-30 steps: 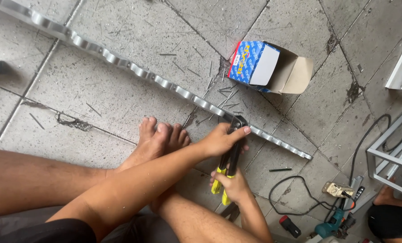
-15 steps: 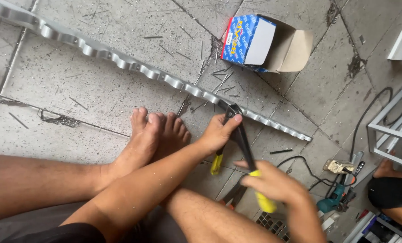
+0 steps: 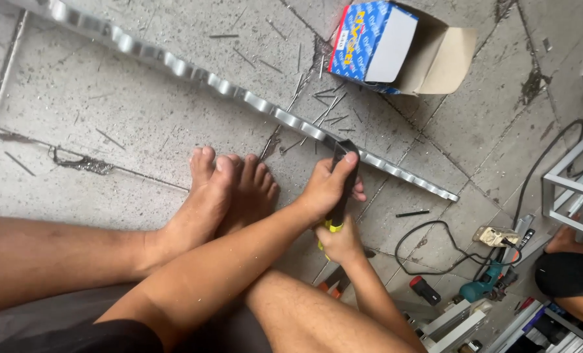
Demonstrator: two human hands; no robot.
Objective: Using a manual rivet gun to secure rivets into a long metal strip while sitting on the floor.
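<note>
1. The person sits on the tiled floor [image 3: 128,124], bare feet [image 3: 229,189] drawn together at the middle of the frame.
2. The tool [image 3: 339,186] is a long-handled hand tool, black along its length with yellow at the handle end. It stands almost upright at centre, its black head set against the strip [image 3: 239,98].
3. The left hand [image 3: 327,186] has a closed grip round the tool's upper part, thumb up near the head.
4. The right hand [image 3: 340,245] sits just below it, its grip wrapped tight on the yellow handle end.
5. The strip is a long shiny metal piece with a wavy, scalloped face, lying on the floor from the upper left down to right of centre.
6. Thin nails [image 3: 327,108] lie scattered near the strip, by an open blue and white box [image 3: 376,42] at the top.
7. At lower right a black cord [image 3: 428,242] loops toward a teal drill [image 3: 484,287]; another person's leg [image 3: 569,278] shows at the right edge.
</note>
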